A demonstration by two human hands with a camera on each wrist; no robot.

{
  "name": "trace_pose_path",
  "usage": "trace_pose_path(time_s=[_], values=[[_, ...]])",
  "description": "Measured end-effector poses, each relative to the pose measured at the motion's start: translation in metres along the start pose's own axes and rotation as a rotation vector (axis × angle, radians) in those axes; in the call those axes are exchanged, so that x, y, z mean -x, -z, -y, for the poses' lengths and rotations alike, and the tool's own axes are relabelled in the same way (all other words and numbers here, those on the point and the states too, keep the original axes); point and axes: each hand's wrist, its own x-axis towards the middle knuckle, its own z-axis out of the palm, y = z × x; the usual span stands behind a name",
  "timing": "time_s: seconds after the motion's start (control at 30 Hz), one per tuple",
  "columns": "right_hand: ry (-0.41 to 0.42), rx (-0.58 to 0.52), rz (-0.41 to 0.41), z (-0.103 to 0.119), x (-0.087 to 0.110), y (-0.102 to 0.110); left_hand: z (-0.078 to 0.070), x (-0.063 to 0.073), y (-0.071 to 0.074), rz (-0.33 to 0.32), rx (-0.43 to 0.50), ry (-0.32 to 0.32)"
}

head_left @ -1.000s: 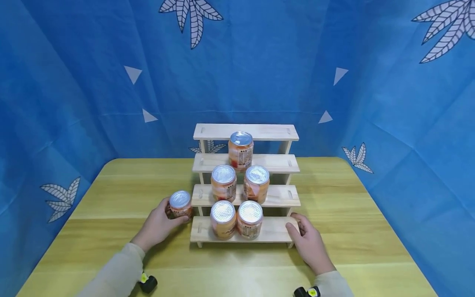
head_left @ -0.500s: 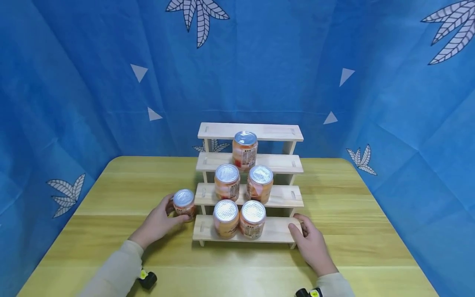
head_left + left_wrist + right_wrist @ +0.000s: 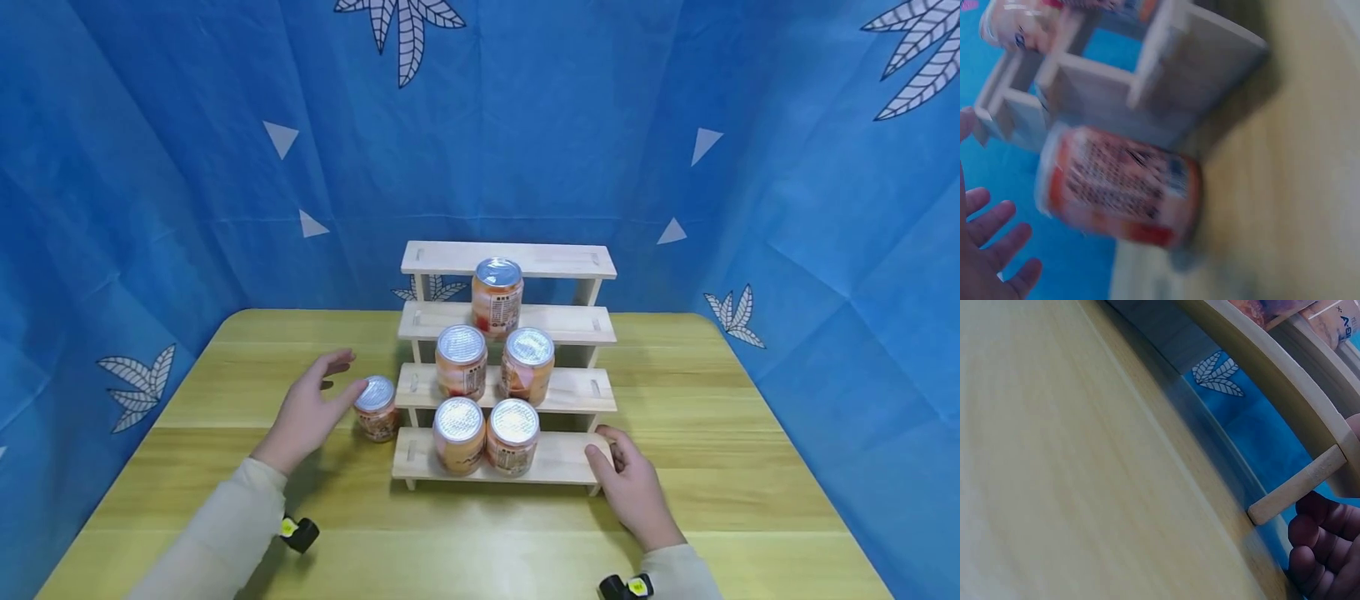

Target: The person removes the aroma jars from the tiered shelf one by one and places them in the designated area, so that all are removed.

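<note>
My left hand (image 3: 309, 412) is held beside a canned-fruit jar (image 3: 378, 421) with a silvery lid, fingers spread and parted from it. That jar stands upright on the table, just left of a four-step wooden display rack (image 3: 566, 454). In the left wrist view the jar (image 3: 1122, 184) shows a printed label, slightly blurred, and the fingers (image 3: 997, 222) are extended. At the rack's lower right corner my right hand (image 3: 636, 492) grips the bottom step, thumb on top. The right wrist view shows its curled fingers (image 3: 1325, 544) beneath the board, beside a short leg.
On the bottom step are two similar jars, a left one (image 3: 459, 437) and a right one (image 3: 513, 437). Two more, left (image 3: 461, 362) and right (image 3: 528, 367), are on the second step, and one (image 3: 497, 298) on the third. Blue cloth (image 3: 540, 125) hangs behind the wooden table (image 3: 465, 542).
My left hand has let go of the jar beside the rack and lifted up and away, its fingers opening. The right hand keeps its grip on the rack. The head view has shifted slightly.
</note>
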Motion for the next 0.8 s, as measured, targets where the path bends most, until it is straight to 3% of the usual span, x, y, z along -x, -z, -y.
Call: trace_pose_path(time_s=[0.3,0.53,0.8], values=[[-0.001,-0.015,-0.001,0.002,0.0,0.003,-0.051,-0.028,-0.007,0.074,-0.011,-0.052],[-0.046,-0.026,0.037,0.0,0.007,-0.001,-0.069,-0.039,-0.013,0.094,-0.03,-0.066],[-0.03,-0.027,0.02,0.001,0.003,0.0,-0.098,-0.055,-0.016,0.09,-0.048,-0.13]])
